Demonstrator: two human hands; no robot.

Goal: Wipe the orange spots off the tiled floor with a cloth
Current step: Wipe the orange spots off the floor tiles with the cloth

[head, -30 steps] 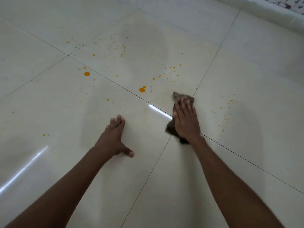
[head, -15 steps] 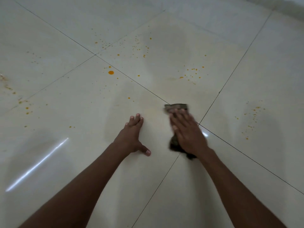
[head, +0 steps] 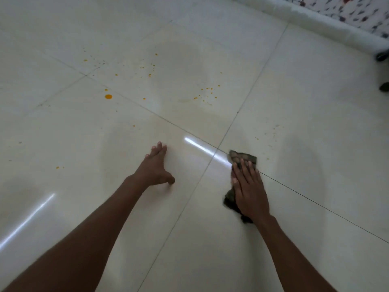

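Note:
A dark greenish-brown cloth (head: 242, 157) lies on the cream tiled floor (head: 189, 239) just right of a tile-joint crossing. My right hand (head: 249, 189) presses flat on it with straight fingers, covering its middle. My left hand (head: 156, 168) rests flat on the tile to the left, fingers together, thumb spread. Orange spots remain: a large drop (head: 108, 96) at the far left, a speckled cluster (head: 207, 93) ahead, scattered dots (head: 149, 69) further back, faint specks (head: 267, 135) just beyond the cloth, and a small pair (head: 57, 167) at the left.
A white raised edge (head: 315, 24) with a patterned surface behind it runs across the top right corner. Two dark objects (head: 382, 55) sit at the right edge. Dark grout lines cross the floor, with glare streaks at the left and beside the cloth.
My right hand has slid the cloth rightward across the tile joint, toward the faint specks. The orange drop near the joint seen one second ago is gone. The left hand stays planted.

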